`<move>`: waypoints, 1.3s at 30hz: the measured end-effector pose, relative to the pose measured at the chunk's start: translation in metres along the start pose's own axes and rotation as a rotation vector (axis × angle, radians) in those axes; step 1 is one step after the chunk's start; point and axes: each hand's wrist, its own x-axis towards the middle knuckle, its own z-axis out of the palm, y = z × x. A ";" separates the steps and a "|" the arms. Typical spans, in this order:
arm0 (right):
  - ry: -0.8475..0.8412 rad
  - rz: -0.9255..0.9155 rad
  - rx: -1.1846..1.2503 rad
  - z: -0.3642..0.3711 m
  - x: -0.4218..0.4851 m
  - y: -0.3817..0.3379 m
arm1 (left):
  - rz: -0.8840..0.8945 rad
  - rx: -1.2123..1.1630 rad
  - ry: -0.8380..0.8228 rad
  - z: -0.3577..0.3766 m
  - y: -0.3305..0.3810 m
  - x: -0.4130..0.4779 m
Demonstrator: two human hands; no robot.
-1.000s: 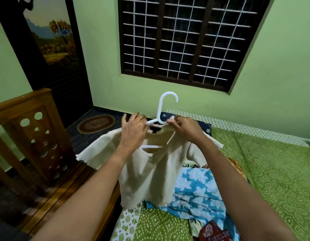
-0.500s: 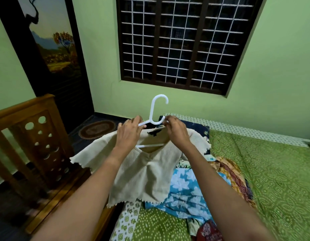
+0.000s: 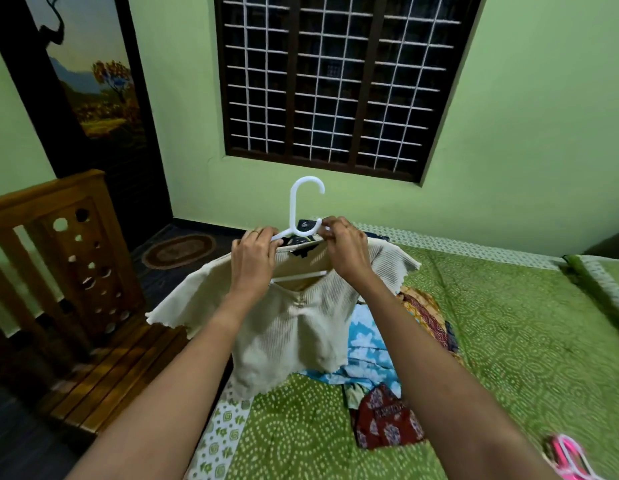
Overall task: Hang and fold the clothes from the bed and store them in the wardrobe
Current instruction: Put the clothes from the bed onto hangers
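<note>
Early days, judging by the bed point(image 3: 509, 341): near its left edge a pile point(image 3: 374, 344) of loose clothes, blue print, dark red print and striped cloth, none of it folded or hung. No wardrobe in view, so nothing visibly stored. Held up in the air in front of the pile, over the bed's left edge: one cream top point(image 3: 294, 327), already draped on a white hanger point(image 3: 303, 202), crossbar showing in the V of the neck, hook upright above the collar, sleeves spread out to either side. Probably the last of the hanging step for this one garment, shoulders being settled; carrying to the wardrobe and the whole pile yet to do. Both forearms stretched forward and slightly inward, wrists level. Left hand point(image 3: 254, 258) closed over the hanger's left arm and the cloth on it, knuckles up. Right hand point(image 3: 346, 251) with fingertips pinching the top's neckline against the hanger beside the hook's base.
</note>
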 end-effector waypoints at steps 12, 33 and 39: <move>0.160 0.209 0.022 -0.121 -0.225 -0.005 | 0.097 -0.140 -0.090 -0.085 0.130 -0.163; 0.138 0.511 -0.116 -0.363 -0.570 0.129 | 0.221 -0.417 -0.465 -0.086 0.424 -0.433; 0.079 0.537 -0.142 -0.409 -0.636 0.177 | 0.194 -0.468 -0.531 -0.072 0.491 -0.494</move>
